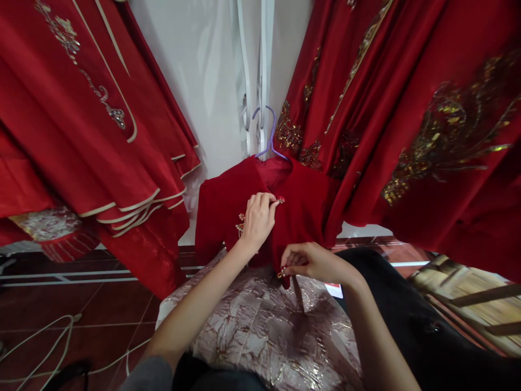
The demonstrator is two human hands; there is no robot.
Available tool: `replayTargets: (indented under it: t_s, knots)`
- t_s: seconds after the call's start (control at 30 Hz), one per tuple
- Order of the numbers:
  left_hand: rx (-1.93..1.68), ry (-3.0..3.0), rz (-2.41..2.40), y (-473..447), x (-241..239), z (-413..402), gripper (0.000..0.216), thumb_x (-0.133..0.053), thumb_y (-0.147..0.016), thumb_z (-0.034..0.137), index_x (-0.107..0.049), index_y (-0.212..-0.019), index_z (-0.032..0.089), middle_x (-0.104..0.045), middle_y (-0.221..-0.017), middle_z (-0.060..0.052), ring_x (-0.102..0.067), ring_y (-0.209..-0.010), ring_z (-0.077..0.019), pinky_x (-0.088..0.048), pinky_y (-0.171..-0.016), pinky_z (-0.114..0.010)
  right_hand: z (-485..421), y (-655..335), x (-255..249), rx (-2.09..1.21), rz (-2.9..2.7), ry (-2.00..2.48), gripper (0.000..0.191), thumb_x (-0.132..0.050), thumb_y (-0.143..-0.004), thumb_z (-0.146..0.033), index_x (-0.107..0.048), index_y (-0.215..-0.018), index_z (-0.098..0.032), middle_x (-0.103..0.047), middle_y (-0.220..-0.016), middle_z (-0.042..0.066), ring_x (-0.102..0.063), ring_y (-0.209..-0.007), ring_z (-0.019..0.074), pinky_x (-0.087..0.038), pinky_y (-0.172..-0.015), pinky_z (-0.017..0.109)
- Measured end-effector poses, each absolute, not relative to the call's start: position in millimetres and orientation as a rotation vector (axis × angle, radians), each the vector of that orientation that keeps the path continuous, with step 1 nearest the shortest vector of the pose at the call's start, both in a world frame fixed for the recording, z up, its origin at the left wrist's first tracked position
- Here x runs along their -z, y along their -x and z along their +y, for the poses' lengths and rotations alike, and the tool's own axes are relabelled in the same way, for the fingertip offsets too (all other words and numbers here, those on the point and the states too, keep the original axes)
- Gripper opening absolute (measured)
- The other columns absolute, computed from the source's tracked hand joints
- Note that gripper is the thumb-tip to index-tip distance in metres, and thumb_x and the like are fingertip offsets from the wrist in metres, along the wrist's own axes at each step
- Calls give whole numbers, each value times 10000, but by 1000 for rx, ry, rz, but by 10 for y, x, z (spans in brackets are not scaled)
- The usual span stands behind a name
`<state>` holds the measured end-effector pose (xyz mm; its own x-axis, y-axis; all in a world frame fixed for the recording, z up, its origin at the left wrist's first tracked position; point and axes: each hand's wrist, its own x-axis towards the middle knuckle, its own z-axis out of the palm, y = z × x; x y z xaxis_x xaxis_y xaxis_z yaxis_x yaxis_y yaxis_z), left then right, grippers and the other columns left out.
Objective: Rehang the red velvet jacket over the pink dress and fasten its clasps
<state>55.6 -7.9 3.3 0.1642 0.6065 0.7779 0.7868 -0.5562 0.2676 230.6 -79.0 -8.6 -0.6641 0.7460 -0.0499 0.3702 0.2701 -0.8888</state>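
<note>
A short red jacket point(305, 201) hangs in front of me on a purple hanger point(270, 136). My left hand point(259, 219) is closed in a pinch at a jewelled button point(280, 200) near the neckline. Lower down, my right hand point(307, 262) pinches at the jacket's front edge, its fingertips against a second ornate button point(281, 273). A beaded ornament point(240, 224) shows on the jacket, partly covered by my left hand. Beneath the jacket spreads a shiny pinkish brocade fabric point(260, 326).
Red gowns with trim point(134, 163) hang at left, and red gowns with gold sequins point(427, 136) at right. White rack bars point(264, 65) stand behind the hanger. A pale cable point(61, 336) lies on the tiled floor; a black cover point(391, 304) lies at right.
</note>
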Motion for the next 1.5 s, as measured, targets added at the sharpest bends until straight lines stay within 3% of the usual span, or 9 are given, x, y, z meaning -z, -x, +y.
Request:
replayTargets:
  t_s: [0.33, 0.47, 0.57, 0.67, 0.8, 0.97, 1.07, 1.23, 1.5]
  knots:
    - [1318, 2182, -1428, -530, -94, -87, 179, -456, -945, 339, -553, -906, 194, -615, -911, -59, -540, -865, -208, -418, -823, -362, -821, -2314, 57, -1367, -2214, 1051, 177, -691, -798, -317, -631, -887, -176, -716, -806, 42, -661, -738, 141, -527, -690, 272]
    - [1465, 1864, -1501, -489, -280, -25, 425, -563, -865, 432, -477, -1191, 173, -517, -1171, -163, -492, -1071, -309, -404, -902, -464, -768, -2253, -14, -1188, -2122, 1117, 215, -624, -851, -347, -609, -992, -185, -679, -813, 42, -641, -723, 136, -540, -673, 276]
    - [1475, 1788, -1535, -500, -391, 49, 605, -628, -802, 332, -350, -1300, 128, -422, -1274, -228, -436, -1175, -377, -379, -945, -538, -622, -2074, -177, -1058, -1831, 1090, 321, -550, -888, -383, -521, -1130, -174, -647, -904, 70, -654, -736, 144, -574, -697, 306]
    - [1386, 1865, -1606, -491, -440, 59, 569, -560, -779, 165, -319, -1293, 119, -423, -1264, -231, -448, -1189, -384, -398, -919, -547, -444, -1825, -384, -833, -1643, 1022, 466, -533, -886, -405, -432, -1270, -160, -594, -1143, 138, -661, -850, 166, -591, -726, 325]
    - [1224, 2003, -1728, -355, -459, -30, 508, -510, -774, 114, -337, -1251, 102, -489, -1222, -236, -565, -1072, -355, -450, -842, -511, -297, -1567, -529, -610, -1756, 1082, 569, -540, -874, -380, -393, -1380, -164, -480, -1372, 185, -624, -1058, 244, -566, -850, 401]
    - [945, 2101, -1869, 8, -509, -161, 163, -475, -876, 200, -523, -1025, 156, -685, -927, -127, -669, -857, -289, -461, -815, -445, -290, -1618, -547, -479, -1781, 1382, 848, -591, -834, -442, -256, -1434, 55, -278, -1471, 343, -251, -1401, 426, -361, -1080, 534]
    - [894, 1942, -1897, 309, -622, -184, 154, -476, -890, 253, -579, -985, 189, -714, -869, -94, -676, -848, -288, -428, -851, -451, -313, -1863, -670, -352, -1714, 1534, 849, -607, -818, -487, -310, -1400, 55, -371, -1412, 345, -284, -1381, 443, -312, -1102, 552]
    - [1019, 1760, -1818, 640, -917, -87, 253, -425, -910, 282, -583, -1084, 188, -710, -943, -98, -654, -915, -276, -341, -957, -449, -140, -2266, -1025, -222, -1696, 1803, 737, -605, -803, -550, -455, -1286, -14, -547, -1257, 292, -535, -1188, 413, -433, -978, 526]
    - [1153, 1900, -1602, 711, -981, 186, 280, -354, -960, 288, -545, -1138, 189, -653, -1100, -113, -606, -1030, -265, -390, -940, -399, 569, -2543, -1094, 2, -1896, 1980, 943, -726, -652, -610, -444, -1326, -15, -464, -1360, 285, -466, -1268, 371, -413, -1019, 419]
